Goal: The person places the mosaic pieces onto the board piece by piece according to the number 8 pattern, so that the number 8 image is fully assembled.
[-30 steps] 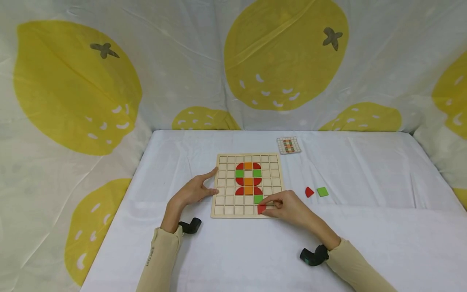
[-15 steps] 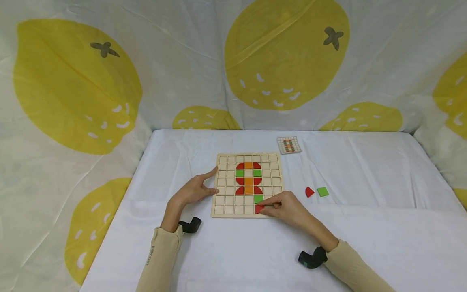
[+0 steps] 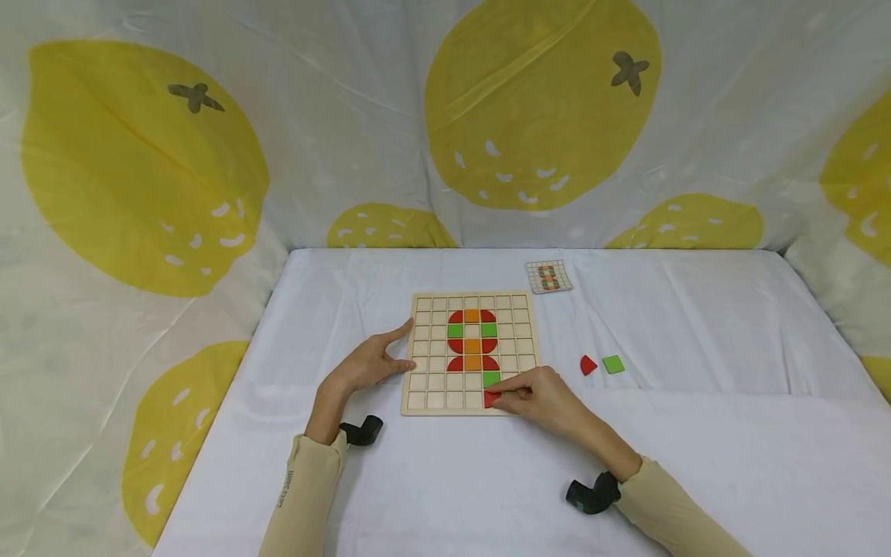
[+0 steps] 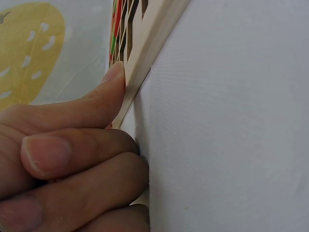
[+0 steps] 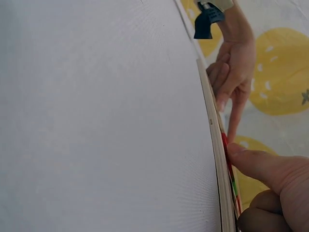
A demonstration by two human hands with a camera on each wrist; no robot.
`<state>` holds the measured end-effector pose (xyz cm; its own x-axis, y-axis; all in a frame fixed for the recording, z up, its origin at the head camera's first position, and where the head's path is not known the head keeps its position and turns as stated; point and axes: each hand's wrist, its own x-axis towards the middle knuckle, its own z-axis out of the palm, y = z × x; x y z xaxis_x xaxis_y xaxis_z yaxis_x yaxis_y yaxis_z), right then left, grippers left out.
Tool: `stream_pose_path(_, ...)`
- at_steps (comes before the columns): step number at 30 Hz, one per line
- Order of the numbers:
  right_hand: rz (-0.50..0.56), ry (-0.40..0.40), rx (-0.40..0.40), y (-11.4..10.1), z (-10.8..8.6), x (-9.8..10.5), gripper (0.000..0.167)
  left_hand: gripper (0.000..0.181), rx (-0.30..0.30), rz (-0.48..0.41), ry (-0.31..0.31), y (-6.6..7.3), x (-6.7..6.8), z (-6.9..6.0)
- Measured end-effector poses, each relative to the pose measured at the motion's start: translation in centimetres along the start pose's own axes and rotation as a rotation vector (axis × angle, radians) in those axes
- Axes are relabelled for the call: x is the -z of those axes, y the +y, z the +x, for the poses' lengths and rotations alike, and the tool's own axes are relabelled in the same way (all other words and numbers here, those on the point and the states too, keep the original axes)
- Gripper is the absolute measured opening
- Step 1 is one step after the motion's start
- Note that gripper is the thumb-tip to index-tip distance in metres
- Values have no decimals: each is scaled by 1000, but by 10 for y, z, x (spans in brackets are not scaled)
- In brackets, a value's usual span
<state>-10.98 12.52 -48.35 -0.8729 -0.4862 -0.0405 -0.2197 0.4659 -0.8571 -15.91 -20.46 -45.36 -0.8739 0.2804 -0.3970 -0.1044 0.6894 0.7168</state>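
Observation:
A square wooden grid board (image 3: 427, 401) lies flat on the white-covered table. Red, orange and green tiles fill several of its cells in a column. My left hand (image 3: 366, 363) rests at the board's left edge, thumb and index finger spread along it; the left wrist view shows the thumb (image 4: 99, 99) against the rim. At the bottom row, my right hand (image 3: 550, 398) pinches a red tile (image 3: 489, 400) between thumb and index finger, just below a green square tile (image 3: 491, 379). The fingers partly cover the red tile, so its full outline is hidden.
To the right of the board lie a loose red quarter-circle tile (image 3: 588, 365) and a green square tile (image 3: 613, 364). A small printed pattern card (image 3: 548, 276) sits beyond the board's far right corner. A lemon-print cloth (image 3: 543, 100) hangs behind the table.
My right hand has shifted slightly left with the red tile, bringing it under the green tile in the bottom row. The left hand stays at the board's edge.

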Motion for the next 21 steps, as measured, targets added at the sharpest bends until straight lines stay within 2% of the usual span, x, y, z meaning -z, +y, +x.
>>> stream_pose_path(4,-29,5,-22,0,0,6,22,86,-2,-2,1,0,0,0)
stream_pose_path(7,-57,28,-49,1,0,19,22,86,-4,-7,1,0,0,0)
stream_pose_path(14,-102,77,-64,15,-3,72,23,86,-9,2,7,-1,-1,1)
stream_pose_path(18,-55,58,-112,27,-9,103,28,86,-5,12,4,-2,-1,2)
stream_pose_path(21,-29,42,-132,34,-12,116,32,86,7,19,6,-1,0,1)
